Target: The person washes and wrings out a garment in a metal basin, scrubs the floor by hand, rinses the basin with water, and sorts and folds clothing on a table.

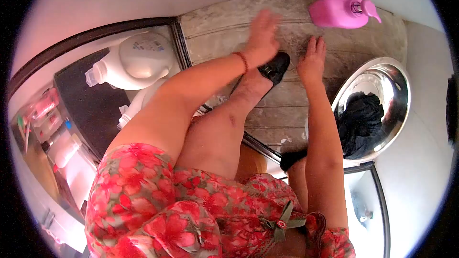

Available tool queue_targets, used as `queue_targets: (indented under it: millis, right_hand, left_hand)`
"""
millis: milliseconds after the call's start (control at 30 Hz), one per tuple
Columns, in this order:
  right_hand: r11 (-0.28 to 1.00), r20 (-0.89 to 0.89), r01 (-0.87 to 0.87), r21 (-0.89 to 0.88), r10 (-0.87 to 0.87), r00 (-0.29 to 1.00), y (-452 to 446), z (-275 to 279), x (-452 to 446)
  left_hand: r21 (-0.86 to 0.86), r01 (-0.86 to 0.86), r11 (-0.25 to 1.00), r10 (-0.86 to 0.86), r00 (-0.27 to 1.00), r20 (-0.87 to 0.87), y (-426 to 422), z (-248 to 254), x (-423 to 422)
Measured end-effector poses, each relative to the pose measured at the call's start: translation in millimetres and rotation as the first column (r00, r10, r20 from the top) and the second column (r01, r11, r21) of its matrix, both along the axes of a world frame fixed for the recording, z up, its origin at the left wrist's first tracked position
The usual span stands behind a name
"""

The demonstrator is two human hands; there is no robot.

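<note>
Slightly smeared by motion, my left hand (263,38) is over the wet plank-patterned floor (215,33), just beyond a black shoe (276,68) on my foot. Its fingers stretch forward and it holds nothing. My right hand (312,62) reaches down to the same floor, palm down with fingers extended and nothing in them. A pink pump bottle (337,10) stands just beyond its fingertips, not touched. To the right is a shiny metal basin (400,86) with a bunched black cloth (361,122) inside.
A dark frame edge (180,43) borders the floor on the left. Past it, a large white jug (138,59) stands by a dark surface (86,100), with several small packets and containers (57,138) farther left. White walls (425,114) enclose the right side.
</note>
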State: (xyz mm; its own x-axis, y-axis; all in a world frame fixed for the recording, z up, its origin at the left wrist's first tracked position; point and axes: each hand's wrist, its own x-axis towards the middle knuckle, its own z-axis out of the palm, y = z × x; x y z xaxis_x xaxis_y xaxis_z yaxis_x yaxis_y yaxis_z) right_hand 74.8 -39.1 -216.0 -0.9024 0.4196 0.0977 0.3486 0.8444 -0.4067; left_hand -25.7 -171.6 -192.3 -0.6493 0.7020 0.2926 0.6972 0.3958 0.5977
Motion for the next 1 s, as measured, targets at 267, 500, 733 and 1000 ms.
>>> queue_targets:
  millis: [267, 500, 733, 1000]
  right_hand:
    - [0.797, -0.280, 0.139, -0.588, -0.361, 0.889, 23, -18, -26]
    - [0.559, -0.393, -0.084, -0.825, -0.461, 0.796, 48, 28, -37]
    - [0.705, -0.522, -0.102, -0.702, -0.412, 0.747, 41, 69, -37]
    - [0.866, -0.603, -0.063, -0.496, -0.292, 0.743, 49, 86, -47]
  left_hand:
    - [-0.423, -0.739, 0.525, 0.791, 0.607, -0.078, -151, -89, -127]
    - [-0.839, -0.514, 0.178, 0.765, 0.608, -0.211, -74, -19, -115]
    - [-0.368, -0.175, 0.913, 0.217, 0.973, 0.075, 40, -14, -25]
    - [-0.216, -0.368, 0.904, 0.389, 0.919, 0.066, -51, -16, -37]
